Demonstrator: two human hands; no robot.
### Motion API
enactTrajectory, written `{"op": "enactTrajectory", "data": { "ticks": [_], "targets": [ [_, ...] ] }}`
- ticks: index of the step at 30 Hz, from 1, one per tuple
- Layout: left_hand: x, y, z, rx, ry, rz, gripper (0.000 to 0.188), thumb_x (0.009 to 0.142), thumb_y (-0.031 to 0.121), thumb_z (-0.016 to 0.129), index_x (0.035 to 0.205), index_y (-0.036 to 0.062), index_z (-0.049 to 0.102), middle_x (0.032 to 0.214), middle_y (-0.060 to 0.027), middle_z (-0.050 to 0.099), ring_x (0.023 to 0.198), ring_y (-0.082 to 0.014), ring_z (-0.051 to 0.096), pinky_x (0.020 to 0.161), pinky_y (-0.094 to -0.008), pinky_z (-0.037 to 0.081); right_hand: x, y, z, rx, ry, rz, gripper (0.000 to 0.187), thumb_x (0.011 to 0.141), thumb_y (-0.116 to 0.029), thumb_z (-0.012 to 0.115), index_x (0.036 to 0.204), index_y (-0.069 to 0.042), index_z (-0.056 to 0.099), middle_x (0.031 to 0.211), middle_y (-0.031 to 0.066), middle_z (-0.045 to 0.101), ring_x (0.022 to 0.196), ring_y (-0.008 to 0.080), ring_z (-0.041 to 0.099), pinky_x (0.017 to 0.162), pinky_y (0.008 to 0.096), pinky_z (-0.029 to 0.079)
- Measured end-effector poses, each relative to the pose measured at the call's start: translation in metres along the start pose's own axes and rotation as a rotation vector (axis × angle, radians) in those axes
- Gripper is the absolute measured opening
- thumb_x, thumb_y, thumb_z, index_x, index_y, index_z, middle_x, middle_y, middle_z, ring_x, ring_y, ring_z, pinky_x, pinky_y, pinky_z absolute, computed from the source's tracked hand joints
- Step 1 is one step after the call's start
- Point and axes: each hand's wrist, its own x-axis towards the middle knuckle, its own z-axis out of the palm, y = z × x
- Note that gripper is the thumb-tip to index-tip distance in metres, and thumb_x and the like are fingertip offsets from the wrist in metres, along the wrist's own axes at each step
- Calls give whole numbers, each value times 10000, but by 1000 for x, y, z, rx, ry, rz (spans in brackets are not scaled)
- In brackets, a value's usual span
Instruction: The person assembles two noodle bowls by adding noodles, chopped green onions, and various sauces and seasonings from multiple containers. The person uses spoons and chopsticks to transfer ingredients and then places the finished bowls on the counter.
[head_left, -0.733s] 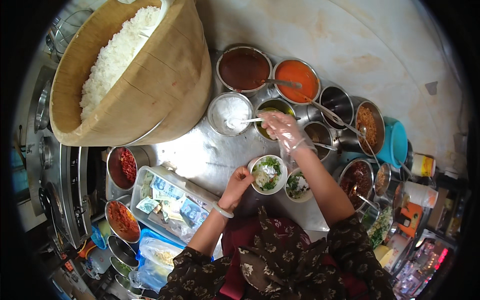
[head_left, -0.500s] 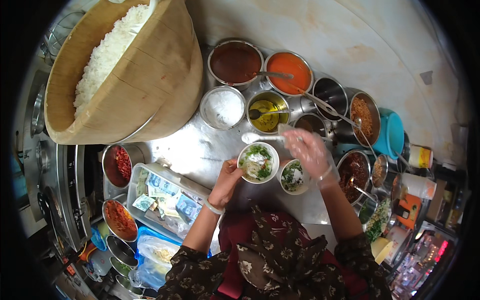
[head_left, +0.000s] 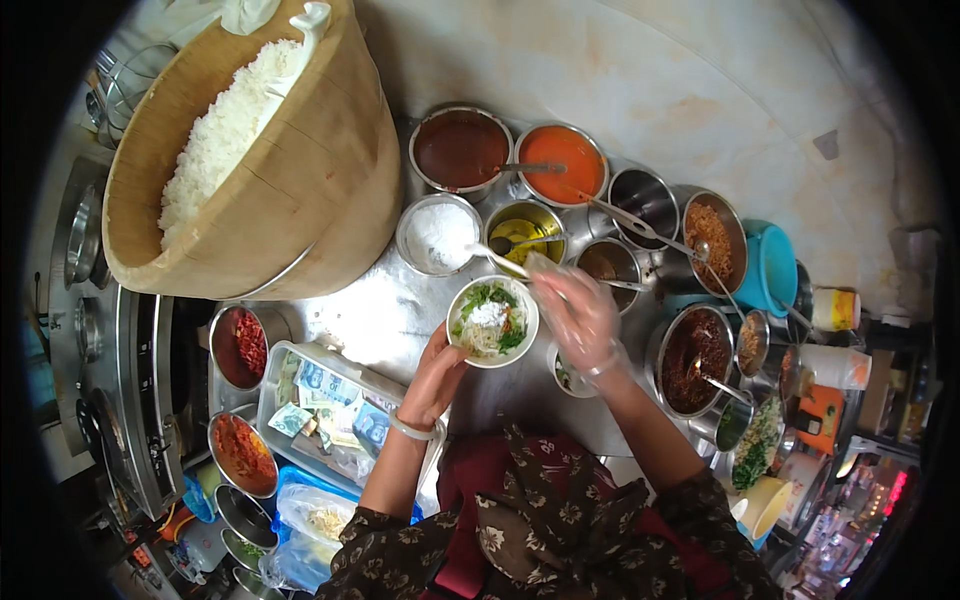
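Note:
My left hand grips the side of a white bowl holding chopped green herbs, pale shreds and a heap of white powder. My right hand, in a clear plastic glove, is closed round the handle of a white spoon. The spoon's tip reaches the rim of a steel pot of white powder. Partly hidden beneath my right hand, a second white bowl stands on the steel counter.
Behind the bowls stand pots of dark sauce, orange-red sauce and yellow oil. A large wooden tub of rice rises at the left. A plastic box of banknotes lies nearer me. Several condiment pots line the right.
My right hand has carried the spoon leftward to the powder pot. The held bowl has shifted slightly left, and my hand now covers more of the second bowl.

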Motion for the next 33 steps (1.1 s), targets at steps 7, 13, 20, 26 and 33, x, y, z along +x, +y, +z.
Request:
{"op": "enactTrajectory", "data": {
  "ticks": [7,13,20,26,33],
  "targets": [
    [-27,11,-11,-16,48,79,588,829,81,562,1386,-21,406,1298,-117,543,1186,-221,528,1035,-370,408,54,53,82,194,-402,410,292,937,-250,643,1027,22,694,916,153,698,830,174,645,752,303,503],
    [-38,26,-21,-77,115,162,597,839,80,549,1402,-18,375,1312,-130,530,1197,-239,521,1050,-388,395,96,80,75,132,138,892,603,903,-482,632,1297,-36,529,768,68,616,597,160,588,555,313,489],
    [-9,50,-12,-159,98,194,491,892,123,556,1359,38,427,1319,-74,528,1221,-196,495,1080,-383,361,153,73,44,295,-217,667,363,1005,-327,512,1088,-12,671,815,32,628,643,89,564,620,230,489],
    [25,61,5,-197,157,229,401,902,138,560,1288,65,479,1266,-59,548,1167,-197,511,1066,-372,374,130,58,20,417,-98,346,244,994,-168,553,1108,18,662,888,51,629,700,99,550,649,239,489],
    [58,60,17,-219,142,265,173,893,175,614,1042,94,587,1078,-42,609,1046,-188,538,1017,-359,402,112,67,12,746,94,541,345,1000,-277,525,1107,34,629,934,68,632,679,101,573,632,233,498]
  ]
}}
